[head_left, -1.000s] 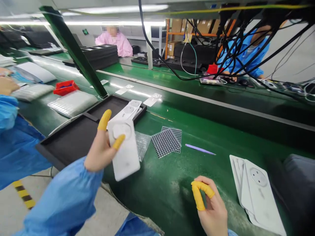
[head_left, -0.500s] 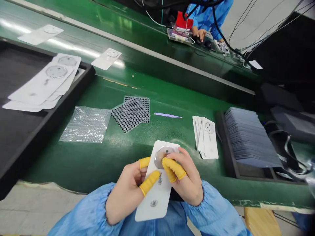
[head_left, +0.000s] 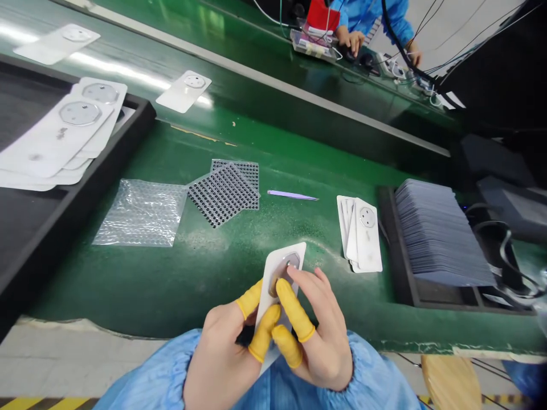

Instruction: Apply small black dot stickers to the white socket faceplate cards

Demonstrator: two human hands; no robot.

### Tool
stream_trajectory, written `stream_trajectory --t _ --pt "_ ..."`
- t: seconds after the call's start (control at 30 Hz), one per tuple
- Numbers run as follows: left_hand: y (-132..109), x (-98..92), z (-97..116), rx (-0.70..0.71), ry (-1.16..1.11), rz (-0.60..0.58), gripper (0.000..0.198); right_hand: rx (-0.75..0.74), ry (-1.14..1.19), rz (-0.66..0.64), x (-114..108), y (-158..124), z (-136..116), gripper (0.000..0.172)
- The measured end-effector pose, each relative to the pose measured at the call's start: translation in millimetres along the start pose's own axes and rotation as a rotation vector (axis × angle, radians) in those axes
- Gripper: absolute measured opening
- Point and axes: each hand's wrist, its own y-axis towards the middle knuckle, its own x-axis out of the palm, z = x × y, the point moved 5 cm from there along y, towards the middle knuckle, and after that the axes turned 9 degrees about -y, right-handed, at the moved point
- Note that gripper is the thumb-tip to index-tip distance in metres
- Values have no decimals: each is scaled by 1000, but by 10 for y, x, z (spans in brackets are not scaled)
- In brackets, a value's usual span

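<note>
Lying beyond the held white panel (head_left: 277,266): dotted sheets (head_left: 226,195), tweezers (head_left: 293,195), bubble wrap (head_left: 141,215).

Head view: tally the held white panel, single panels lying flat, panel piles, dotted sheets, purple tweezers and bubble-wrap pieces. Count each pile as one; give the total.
Held white panel: 1
Single panels lying flat: 2
Panel piles: 2
Dotted sheets: 2
Purple tweezers: 1
Bubble-wrap piece: 1
Total: 9

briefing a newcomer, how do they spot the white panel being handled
Find the long green bench, then its near edge. There, the left hand grips a white panel and the right hand touches its shiny plate. It alone is held; other white panels lie untouched.
</note>
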Motion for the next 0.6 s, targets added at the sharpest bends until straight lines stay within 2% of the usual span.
stream_trajectory --t 0.4,0.47,0.6 --pt "21 8 114 226 323 84 13 8 66 25 51 -3 11 28" --pt "37 14 146 242 319 77 13 16 81 22 53 -15 25 30" --pt "53 -25 230 285 317 138 15 41 105 -37 102 -19 0 43"
